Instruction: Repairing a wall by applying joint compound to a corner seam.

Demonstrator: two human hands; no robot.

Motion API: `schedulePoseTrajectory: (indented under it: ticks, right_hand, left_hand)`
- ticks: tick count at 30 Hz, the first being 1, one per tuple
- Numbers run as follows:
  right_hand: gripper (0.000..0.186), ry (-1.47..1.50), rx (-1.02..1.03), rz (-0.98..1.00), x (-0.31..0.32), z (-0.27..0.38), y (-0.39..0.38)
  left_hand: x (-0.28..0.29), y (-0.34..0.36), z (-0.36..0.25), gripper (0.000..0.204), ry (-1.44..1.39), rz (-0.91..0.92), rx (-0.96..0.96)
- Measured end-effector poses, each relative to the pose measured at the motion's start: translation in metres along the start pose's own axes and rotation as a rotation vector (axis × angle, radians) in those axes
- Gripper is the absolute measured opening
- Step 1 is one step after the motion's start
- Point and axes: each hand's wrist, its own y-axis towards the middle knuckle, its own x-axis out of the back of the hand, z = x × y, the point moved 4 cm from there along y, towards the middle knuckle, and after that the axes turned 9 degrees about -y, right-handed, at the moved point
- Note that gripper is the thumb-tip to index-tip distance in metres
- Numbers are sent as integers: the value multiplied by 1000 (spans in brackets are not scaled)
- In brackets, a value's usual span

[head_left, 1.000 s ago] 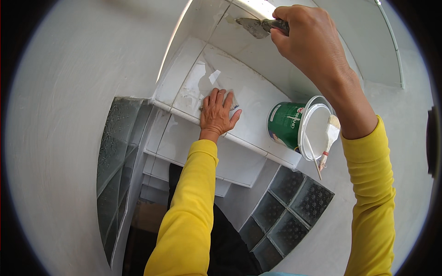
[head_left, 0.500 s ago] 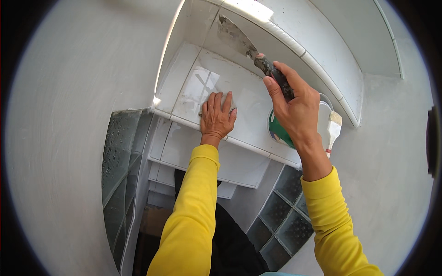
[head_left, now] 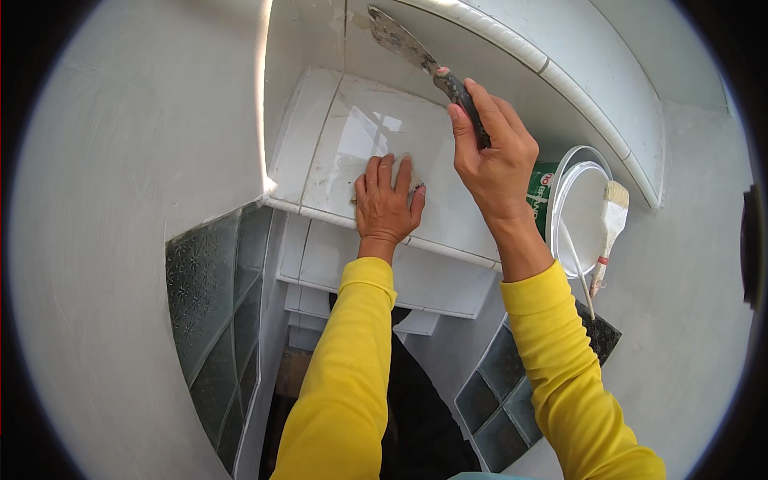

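Note:
My right hand [head_left: 498,156] is closed round the dark handle of a putty knife [head_left: 404,42]. Its stained metal blade points up and to the left, raised in front of the stair riser. My left hand [head_left: 388,200] lies palm down on the white tiled step [head_left: 452,204], close to its rounded front edge, with the fingers stretched forward. Small dark bits show beside the fingers. Whatever may be under the palm is hidden.
A green and white bucket [head_left: 544,188] stands at the right end of the step, partly behind my right wrist. A paintbrush [head_left: 613,220] and a thin stick rest at its rim. Glass blocks [head_left: 204,296] line the left side. Lower steps [head_left: 392,272] descend towards me.
The view has shifted, so more of the bucket and brush shows. The putty knife stays raised, its blade turned more edge-on. My left hand remains on the step, slightly further right.

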Motion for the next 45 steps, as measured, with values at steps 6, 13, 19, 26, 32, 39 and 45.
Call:
schedulePoseTrajectory:
  ticks: [6, 13, 19, 26, 32, 39, 45]
  right_hand:
    - [28, -7, -83, -54, 14, -2, -20]
    - [28, -38, -80, -67, 13, 7, -24]
    - [28, -43, -116, 44, -5, 17, -10]
    - [28, -29, -133, -14, 2, 14, -13]
    - [27, -7, -181, -30, 5, 15, -23]
    - [28, -34, -130, -8, 7, 19, -14]
    - [28, -32, -150, 48, -5, 23, -7]
  left_hand:
    - [-3, -3, 0, 55, 13, 28, 29]
    - [-4, -2, 2, 55, 26, 23, 15]
    - [-4, -1, 1, 56, 1, 15, 6]
    - [-2, -2, -1, 56, 7, 28, 19]
    - [-6, -1, 4, 55, 34, 33, 16]
    - [-6, -1, 0, 55, 32, 52, 29]
    - [-3, -2, 3, 56, 33, 49, 26]
